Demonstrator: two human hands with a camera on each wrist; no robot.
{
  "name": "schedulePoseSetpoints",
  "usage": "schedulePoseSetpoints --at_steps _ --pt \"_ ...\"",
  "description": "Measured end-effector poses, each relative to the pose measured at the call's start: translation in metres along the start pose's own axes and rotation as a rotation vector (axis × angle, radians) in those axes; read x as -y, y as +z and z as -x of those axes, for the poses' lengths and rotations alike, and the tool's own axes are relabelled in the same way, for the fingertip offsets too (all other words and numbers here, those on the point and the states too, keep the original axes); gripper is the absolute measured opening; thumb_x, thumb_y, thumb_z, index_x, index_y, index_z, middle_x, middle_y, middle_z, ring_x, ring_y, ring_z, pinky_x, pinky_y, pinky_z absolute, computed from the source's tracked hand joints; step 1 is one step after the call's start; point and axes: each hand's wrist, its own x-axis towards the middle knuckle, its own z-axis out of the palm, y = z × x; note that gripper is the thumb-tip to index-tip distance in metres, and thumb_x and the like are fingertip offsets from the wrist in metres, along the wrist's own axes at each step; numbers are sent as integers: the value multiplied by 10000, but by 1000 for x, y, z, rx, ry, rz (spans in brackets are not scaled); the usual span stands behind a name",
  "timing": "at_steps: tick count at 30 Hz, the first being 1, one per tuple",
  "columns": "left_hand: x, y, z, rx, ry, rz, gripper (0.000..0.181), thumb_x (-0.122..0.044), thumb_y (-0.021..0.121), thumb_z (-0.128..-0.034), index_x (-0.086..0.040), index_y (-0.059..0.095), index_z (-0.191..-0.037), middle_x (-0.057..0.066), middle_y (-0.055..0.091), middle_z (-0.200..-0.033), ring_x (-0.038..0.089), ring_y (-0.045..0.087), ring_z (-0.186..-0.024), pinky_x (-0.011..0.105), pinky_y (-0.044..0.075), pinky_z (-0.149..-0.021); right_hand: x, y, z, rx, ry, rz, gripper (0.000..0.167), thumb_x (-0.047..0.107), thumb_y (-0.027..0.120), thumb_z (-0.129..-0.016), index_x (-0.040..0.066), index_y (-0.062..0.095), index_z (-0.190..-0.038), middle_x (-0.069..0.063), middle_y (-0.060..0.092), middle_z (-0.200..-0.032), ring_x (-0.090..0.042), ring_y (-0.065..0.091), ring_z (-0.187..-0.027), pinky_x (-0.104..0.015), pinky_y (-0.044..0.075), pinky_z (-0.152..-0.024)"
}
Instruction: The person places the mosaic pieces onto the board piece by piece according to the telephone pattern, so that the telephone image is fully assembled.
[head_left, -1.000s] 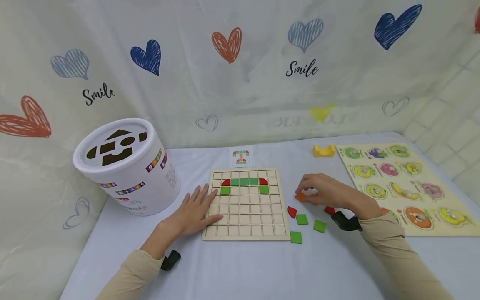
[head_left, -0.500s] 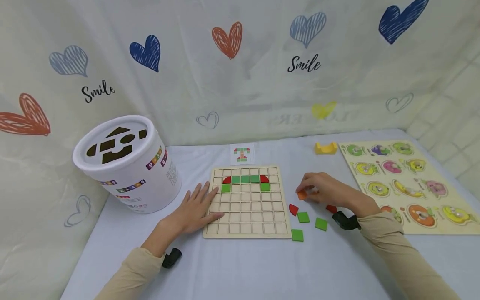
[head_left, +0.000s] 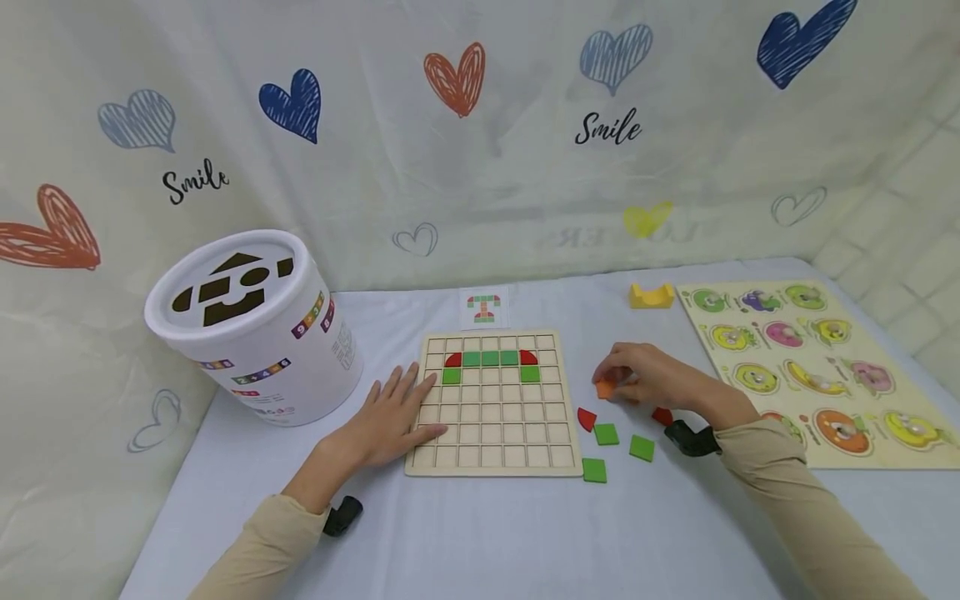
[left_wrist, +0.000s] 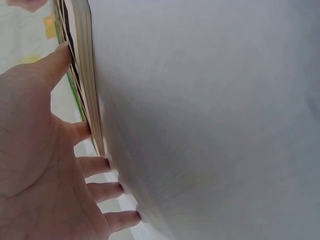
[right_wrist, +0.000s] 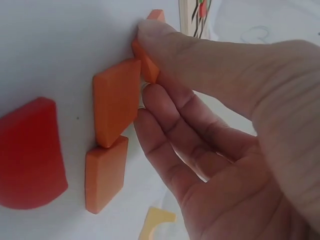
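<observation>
A wooden grid board point(head_left: 495, 433) lies on the table, with red and green tiles point(head_left: 490, 358) set in its upper rows. Fingers spread, my left hand point(head_left: 386, 423) rests on the board's left side; in the left wrist view the thumb point(left_wrist: 55, 62) touches the board's edge point(left_wrist: 87, 65). To the right of the board, my right hand point(head_left: 648, 379) pinches an orange square tile point(head_left: 604, 389) between thumb and fingers. Close to those fingertips, the right wrist view has two more orange tiles, one nearer point(right_wrist: 117, 102) and one lower point(right_wrist: 106, 172), plus a red rounded tile point(right_wrist: 30, 155).
Green square tiles point(head_left: 641, 447) and a red quarter-round tile point(head_left: 587, 418) lie right of the board. Behind it is a pattern card point(head_left: 483, 308). A white bucket point(head_left: 255, 342) stands left. A yellow curved block point(head_left: 651, 297) and a fruit puzzle board point(head_left: 795, 383) are at right.
The orange tile in my right fingers has tipped more upright. The head view has shifted slightly. My left hand stays in place on the board.
</observation>
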Motion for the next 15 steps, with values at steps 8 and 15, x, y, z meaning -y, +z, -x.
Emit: schedulePoseSetpoints --at_steps 8,15 --pt "1 2 -2 3 5 0 866 -614 494 -1052 -93 205 -1680 231 48 -1736 457 11 -1592 678 65 -1237 -9 1 4 -15 10 -85 202 12 829 -876 73 749 -1051 20 660 -973 -170 657 -919 -331 596 -839" --pt "1 1 -2 10 -5 -3 869 -626 489 -1049 -105 204 -1683 215 40 -1740 444 -3 -1595 668 50 -1242 -13 3 5 -56 -61 -165 202 15 848 -860 92 719 -995 0 692 -1010 -182 712 -907 -333 606 -815"
